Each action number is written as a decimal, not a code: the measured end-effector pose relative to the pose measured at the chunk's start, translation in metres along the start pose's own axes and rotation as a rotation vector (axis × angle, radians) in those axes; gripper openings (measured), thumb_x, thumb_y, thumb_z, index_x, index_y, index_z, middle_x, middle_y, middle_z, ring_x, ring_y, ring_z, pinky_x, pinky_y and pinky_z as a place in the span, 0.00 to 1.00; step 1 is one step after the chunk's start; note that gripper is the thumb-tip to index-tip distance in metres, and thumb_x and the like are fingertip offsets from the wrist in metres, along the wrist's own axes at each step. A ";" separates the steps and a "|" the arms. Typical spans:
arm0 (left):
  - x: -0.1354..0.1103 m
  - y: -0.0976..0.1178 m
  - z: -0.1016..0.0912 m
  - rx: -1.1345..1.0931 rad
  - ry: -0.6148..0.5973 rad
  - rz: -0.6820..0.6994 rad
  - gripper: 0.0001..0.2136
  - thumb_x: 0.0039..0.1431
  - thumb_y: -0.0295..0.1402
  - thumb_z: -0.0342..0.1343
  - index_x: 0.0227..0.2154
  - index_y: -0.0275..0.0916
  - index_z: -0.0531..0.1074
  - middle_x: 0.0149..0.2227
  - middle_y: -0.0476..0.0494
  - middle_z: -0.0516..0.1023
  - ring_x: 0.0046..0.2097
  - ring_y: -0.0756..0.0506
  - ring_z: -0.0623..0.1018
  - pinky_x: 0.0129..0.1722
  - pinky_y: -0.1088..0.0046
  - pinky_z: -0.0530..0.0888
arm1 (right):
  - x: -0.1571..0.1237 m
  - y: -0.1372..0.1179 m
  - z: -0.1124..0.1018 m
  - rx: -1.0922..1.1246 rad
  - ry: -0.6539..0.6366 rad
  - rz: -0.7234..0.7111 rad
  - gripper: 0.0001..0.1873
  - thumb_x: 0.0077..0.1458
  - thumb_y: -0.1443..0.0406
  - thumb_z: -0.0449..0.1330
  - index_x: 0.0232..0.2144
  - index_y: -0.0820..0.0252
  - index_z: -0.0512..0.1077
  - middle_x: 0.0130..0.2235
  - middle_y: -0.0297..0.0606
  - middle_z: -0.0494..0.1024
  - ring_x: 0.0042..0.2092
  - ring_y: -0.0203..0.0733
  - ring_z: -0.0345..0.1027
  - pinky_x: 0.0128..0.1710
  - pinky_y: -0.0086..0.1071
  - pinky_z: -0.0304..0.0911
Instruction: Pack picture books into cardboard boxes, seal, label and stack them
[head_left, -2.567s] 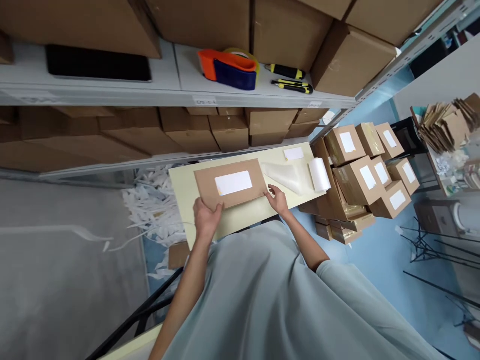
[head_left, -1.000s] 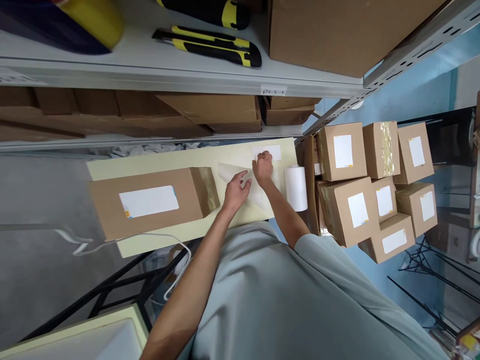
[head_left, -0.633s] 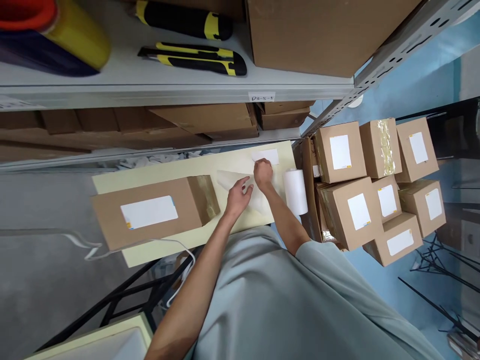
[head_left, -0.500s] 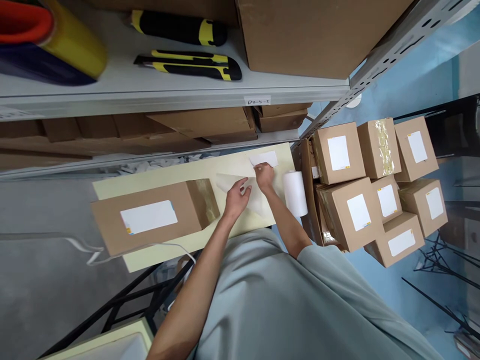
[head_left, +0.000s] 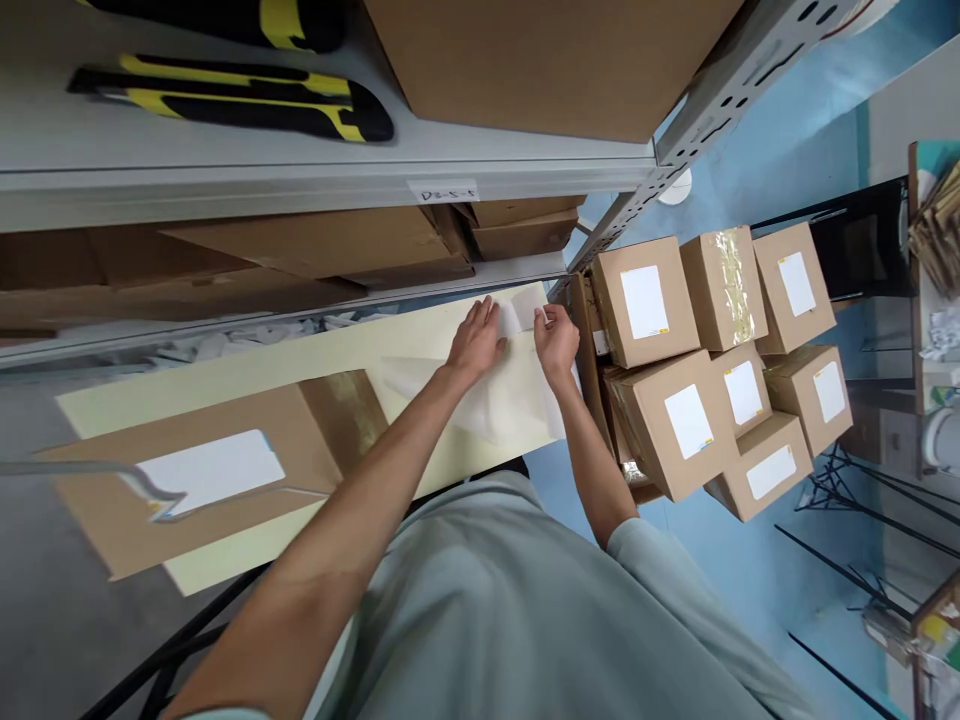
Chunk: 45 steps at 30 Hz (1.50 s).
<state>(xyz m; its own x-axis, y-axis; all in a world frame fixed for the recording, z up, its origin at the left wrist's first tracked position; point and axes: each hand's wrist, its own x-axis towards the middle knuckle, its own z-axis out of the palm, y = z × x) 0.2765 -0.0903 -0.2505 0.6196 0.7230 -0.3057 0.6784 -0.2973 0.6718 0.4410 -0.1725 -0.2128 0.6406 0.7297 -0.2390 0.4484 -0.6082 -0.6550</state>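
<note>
On the pale yellow tabletop [head_left: 300,345], a small white sheet [head_left: 517,315], label-like, lies under and between my hands. My left hand [head_left: 474,342] presses on its left part, fingers stretched out and flat. At its right end, the fingers of my right hand [head_left: 556,345] are curled in a pinch on the sheet's edge. Thin translucent white paper [head_left: 480,405] lies crumpled on the table below my hands. The white roll is mostly hidden behind my right hand and forearm. To the left rests a taped cardboard box [head_left: 315,425] bearing a white label [head_left: 217,470].
Stacked cardboard boxes [head_left: 686,425] with white labels stand to the right. Above the table's far edge runs a metal shelf [head_left: 300,190] holding utility knives [head_left: 247,97] and a large box [head_left: 525,65]. A pale cable [head_left: 90,467] crosses in front of the left box.
My left hand has moved up from the translucent paper onto the white sheet and flattened. My right hand has shifted to the sheet's right end. The view has moved to the right.
</note>
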 end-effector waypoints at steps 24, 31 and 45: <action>0.037 -0.014 0.030 0.179 -0.198 0.063 0.36 0.65 0.18 0.43 0.77 0.21 0.58 0.81 0.27 0.53 0.82 0.31 0.54 0.80 0.49 0.58 | -0.001 0.018 -0.027 -0.288 0.036 -0.089 0.21 0.79 0.68 0.48 0.58 0.64 0.79 0.50 0.51 0.82 0.49 0.50 0.80 0.52 0.38 0.71; 0.037 0.011 0.015 0.089 -0.205 -0.013 0.33 0.66 0.19 0.49 0.74 0.21 0.62 0.81 0.25 0.53 0.82 0.31 0.53 0.80 0.51 0.57 | -0.042 0.001 -0.037 -0.216 0.232 -0.138 0.24 0.81 0.63 0.45 0.67 0.64 0.74 0.51 0.54 0.82 0.53 0.52 0.80 0.54 0.40 0.73; -0.224 0.065 -0.088 -1.415 0.322 -0.343 0.26 0.46 0.55 0.79 0.32 0.38 0.78 0.34 0.42 0.84 0.40 0.43 0.84 0.42 0.70 0.80 | -0.216 -0.094 0.004 -0.252 0.009 -0.863 0.15 0.79 0.65 0.54 0.49 0.55 0.83 0.47 0.46 0.87 0.47 0.47 0.80 0.49 0.39 0.72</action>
<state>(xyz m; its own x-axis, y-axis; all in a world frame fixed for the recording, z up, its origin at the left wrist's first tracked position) 0.1475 -0.2168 -0.0788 0.2737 0.7900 -0.5487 -0.2830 0.6113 0.7390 0.2581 -0.2721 -0.1022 0.0218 0.9626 0.2701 0.8987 0.0995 -0.4271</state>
